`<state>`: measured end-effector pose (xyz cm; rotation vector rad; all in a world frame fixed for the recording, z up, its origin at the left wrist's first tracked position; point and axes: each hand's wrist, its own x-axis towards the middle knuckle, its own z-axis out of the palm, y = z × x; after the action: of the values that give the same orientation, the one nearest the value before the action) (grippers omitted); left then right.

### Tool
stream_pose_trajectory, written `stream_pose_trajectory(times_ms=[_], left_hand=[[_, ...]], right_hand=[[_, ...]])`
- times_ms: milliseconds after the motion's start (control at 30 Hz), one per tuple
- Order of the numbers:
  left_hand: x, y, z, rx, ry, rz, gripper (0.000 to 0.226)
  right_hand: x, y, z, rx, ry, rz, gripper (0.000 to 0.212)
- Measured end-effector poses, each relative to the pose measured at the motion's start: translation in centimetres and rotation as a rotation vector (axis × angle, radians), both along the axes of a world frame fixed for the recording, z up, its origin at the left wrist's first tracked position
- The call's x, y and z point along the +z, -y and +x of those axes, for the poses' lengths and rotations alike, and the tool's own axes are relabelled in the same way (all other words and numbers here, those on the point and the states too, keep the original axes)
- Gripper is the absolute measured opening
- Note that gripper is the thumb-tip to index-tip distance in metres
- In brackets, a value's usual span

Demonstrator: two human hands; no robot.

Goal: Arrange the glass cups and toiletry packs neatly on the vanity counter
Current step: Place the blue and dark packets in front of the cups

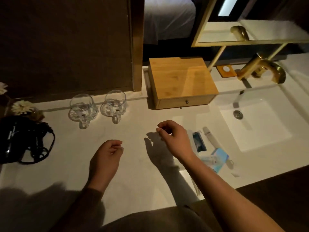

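Neither grip held anything. The right hand [173,136] hovered above the surface [133,173] with its fingers loosely curled and nothing between them; the left hand [107,153] hung the same way, half closed on air.

Taking the wooden drawer box [182,82] as the landmark, the toiletry packs [215,154] lay in front of it and toward the sink [260,126], just beyond the right hand. They formed a loose scatter: a dark blue sachet [199,143], a pale tube [209,138] and a light blue packet [219,155] overlapping clear wrappers. The two glass cups [98,108] stood on the other side of the box, against the back wall, side by side with handles pointing toward the person, each on a patterned glass coaster.

The risks seemed to sit mostly with the packs. They lay near the basin's rim, so a careless sweep of the right hand might have pushed the tube or a wrapper into the sink. The clear wrappers were hard to see in the dim light and could have been missed or dragged along. Beyond the cups from the box lay a black hair dryer [18,139] with a coiled cord; a left-hand reach that way might have knocked a cup off its coaster.
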<state>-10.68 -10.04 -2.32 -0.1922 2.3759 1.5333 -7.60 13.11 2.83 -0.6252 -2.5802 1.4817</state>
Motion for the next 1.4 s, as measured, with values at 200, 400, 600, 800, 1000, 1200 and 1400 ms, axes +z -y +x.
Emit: stream_pose_trajectory(times_ms=[200,400,600,800,1000,1200,1400], left_hand=[[0.4,-6.0,2.3,-0.309,-0.048,-0.11,0.017],[0.3,-12.7,2.7,-0.691,-0.214,-0.294,0.046],[0.4,-17.3,0.8,-0.827,-0.342,-0.537,0.086],[-0.3,-18.0,0.6,-0.833,-0.432,-0.639,0.073],[-0.4,-18.8,0.8,-0.725,-0.377,-0.587,0.046],[-1.2,-19.0,0.6,-0.638,-0.35,-0.546,0.031],[-0.5,-19.8,0.1,-0.706,-0.33,-0.504,0.054]], right_hand=[[0.8,-5.4,6.6,-0.205,0.003,0.072,0.012],[-0.1,-10.9,12.2,-0.284,0.167,0.277,0.037],[-0.2,-14.0,14.2,0.039,0.341,0.43,0.064],[-1.8,-15.7,14.6,0.217,0.313,0.639,0.063],[-2.0,-16.4,14.1,0.249,0.282,0.782,0.049],[-1.6,-17.1,14.6,0.114,0.256,0.76,0.045],[-1.9,-17.3,14.9,0.079,0.276,0.731,0.045]])
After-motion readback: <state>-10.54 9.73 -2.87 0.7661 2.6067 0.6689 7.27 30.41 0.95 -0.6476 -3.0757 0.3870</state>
